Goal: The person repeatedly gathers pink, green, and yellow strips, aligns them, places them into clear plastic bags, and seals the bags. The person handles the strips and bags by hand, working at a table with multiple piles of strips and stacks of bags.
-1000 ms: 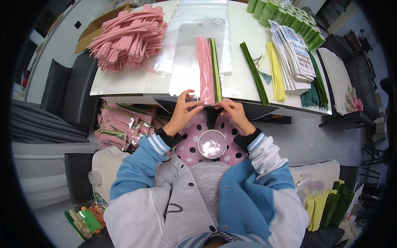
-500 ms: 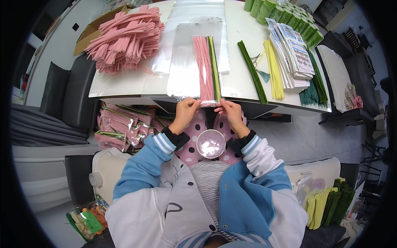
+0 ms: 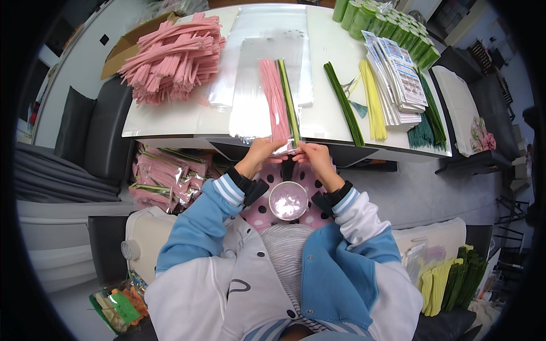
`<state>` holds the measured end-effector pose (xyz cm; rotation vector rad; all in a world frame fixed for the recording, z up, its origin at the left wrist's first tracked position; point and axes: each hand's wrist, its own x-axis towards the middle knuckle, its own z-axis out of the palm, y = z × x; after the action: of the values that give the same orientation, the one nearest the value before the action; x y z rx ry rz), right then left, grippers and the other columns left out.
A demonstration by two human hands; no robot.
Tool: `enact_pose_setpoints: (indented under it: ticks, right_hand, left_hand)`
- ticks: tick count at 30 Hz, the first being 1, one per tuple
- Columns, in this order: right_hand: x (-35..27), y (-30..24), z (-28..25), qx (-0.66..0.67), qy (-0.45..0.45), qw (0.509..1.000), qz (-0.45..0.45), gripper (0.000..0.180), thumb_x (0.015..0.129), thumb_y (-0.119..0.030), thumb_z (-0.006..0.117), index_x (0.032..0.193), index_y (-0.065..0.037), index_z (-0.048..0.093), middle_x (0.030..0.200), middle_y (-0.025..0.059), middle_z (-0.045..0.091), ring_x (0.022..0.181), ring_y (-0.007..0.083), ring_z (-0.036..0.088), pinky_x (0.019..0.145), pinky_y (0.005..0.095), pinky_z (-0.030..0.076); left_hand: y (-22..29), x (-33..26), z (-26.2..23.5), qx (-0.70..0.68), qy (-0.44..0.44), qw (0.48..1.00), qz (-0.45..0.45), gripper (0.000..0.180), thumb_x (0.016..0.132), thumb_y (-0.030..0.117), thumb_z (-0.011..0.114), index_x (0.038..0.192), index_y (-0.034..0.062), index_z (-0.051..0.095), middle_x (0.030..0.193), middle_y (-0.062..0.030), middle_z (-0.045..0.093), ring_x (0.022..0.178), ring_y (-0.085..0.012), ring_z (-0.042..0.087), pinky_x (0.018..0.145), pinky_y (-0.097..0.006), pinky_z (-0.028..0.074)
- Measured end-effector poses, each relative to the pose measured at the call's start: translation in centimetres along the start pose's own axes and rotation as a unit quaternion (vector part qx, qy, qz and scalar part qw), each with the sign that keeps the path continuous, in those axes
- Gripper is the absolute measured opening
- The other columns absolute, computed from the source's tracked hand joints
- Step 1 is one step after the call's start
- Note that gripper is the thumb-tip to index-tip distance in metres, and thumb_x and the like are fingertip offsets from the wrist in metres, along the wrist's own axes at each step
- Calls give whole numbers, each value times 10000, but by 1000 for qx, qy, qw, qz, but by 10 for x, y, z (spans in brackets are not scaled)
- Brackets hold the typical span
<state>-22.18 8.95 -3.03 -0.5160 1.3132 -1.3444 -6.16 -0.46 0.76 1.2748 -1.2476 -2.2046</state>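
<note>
A clear plastic bag [image 3: 274,99] filled with pink, green and yellow chenille stems lies lengthwise over the table's near edge. Its near end is pinched on the left side by my left hand [image 3: 259,157], and my right hand [image 3: 317,160] grips the corner opposite. Both sets of fingers are closed on the film, a short gap apart. Under the filled bag is a stack of flat clear bags [image 3: 244,91] on the white table. Below my hands, a round tub [image 3: 288,200] with shiny clear contents rests on my lap.
A pink stem heap [image 3: 173,57] stands left. On the right lie dark green stems [image 3: 344,105], scissors [image 3: 347,88], yellow stems [image 3: 372,102], printed leaflets [image 3: 401,74] and green rolls [image 3: 392,31]. Filled bags [image 3: 168,176] are piled below the table's left side.
The filled bag has come nearer to me and tilted slightly, its far end shifting left. My hands have drawn closer together and lower, with the fingers curled further around its near end.
</note>
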Motion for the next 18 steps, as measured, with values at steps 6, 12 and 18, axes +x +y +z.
enact_pose_setpoints:
  ticks: [6, 12, 18]
  right_hand:
    - [-17, -28, 5, -32, 28, 999, -5, 198, 845, -215, 668, 834, -36, 582, 765, 48, 641, 596, 102, 596, 524, 203, 451]
    - [-31, -64, 10, -76, -35, 996, -42, 112, 863, -165, 643, 810, -67, 633, 691, -64, 545, 599, 15, 451, 528, 177, 336]
    - [-81, -86, 48, -337, 8, 891, -305, 225, 844, -180, 650, 759, 26, 623, 531, 94, 510, 484, 77, 443, 466, 261, 374]
  left_hand:
    - [-5, -10, 7, 58, -5, 990, 131, 180, 828, 131, 667, 829, -48, 650, 723, -39, 633, 623, -73, 568, 541, -206, 446]
    - [4, -41, -2, 180, -42, 965, 188, 208, 825, 125, 679, 949, -42, 672, 847, -18, 656, 752, -57, 561, 677, -206, 452]
    - [24, -101, -5, 78, -19, 960, 269, 226, 829, 128, 683, 983, -37, 668, 818, -6, 659, 709, -54, 557, 632, -208, 467]
